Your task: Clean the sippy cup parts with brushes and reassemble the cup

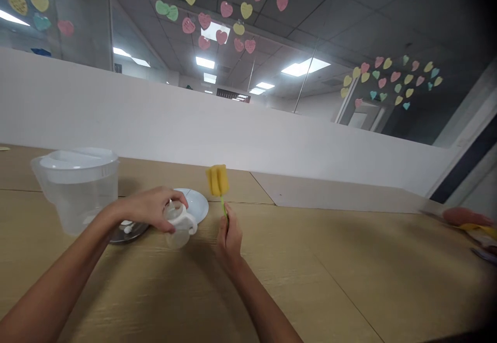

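Observation:
My left hand [157, 209] grips a small clear cup [179, 236] with a white handle, holding it tilted above the table. In my right hand [230, 237] is a sponge brush [218, 180], its yellow sponge head pointing up and its thin green handle between my fingers. The sponge and the cup are apart. Behind the cup lies a white plate [198, 206]. Partly hidden under my left wrist is a dark round tray or lid [130, 235] with small white items on it that I cannot make out.
A large clear pitcher [83, 198] with a white lid stands at the left on the wooden table [295, 276]. A low white partition [186, 131] runs along the back, below glass with heart-shaped notes. Blurred reddish and yellow items [468, 218] lie at the far right.

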A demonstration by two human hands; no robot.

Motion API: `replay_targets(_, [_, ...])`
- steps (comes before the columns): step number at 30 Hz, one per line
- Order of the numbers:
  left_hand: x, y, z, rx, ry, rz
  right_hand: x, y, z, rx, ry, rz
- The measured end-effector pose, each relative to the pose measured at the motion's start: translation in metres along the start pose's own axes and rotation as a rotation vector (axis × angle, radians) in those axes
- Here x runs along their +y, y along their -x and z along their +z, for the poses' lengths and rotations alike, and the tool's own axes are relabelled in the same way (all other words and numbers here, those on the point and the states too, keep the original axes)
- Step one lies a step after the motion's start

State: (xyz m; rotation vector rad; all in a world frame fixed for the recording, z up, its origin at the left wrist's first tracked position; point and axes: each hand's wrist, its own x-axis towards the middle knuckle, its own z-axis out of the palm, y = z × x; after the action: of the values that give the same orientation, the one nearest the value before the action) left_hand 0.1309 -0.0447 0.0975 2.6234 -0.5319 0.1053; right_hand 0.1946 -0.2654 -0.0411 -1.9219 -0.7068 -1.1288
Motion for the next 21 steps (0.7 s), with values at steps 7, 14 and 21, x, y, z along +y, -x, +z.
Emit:
replay_targets(7, [-0.027,-0.025,0.008,0.655,0.271,0.109,-0.004,0.012,0.001,-0.044,-0.020,-0.331])
replay_targets(14, [-0.030,-0.029,0.016,0.775,-0.284,0.233,-0.005,0.006,0.006,-0.167,0.062,-0.341])
replay_targets(21, [-0.032,-0.036,0.031,0.615,-0.608,0.294,-0.004,0.010,0.014,-0.265,0.202,-0.308])
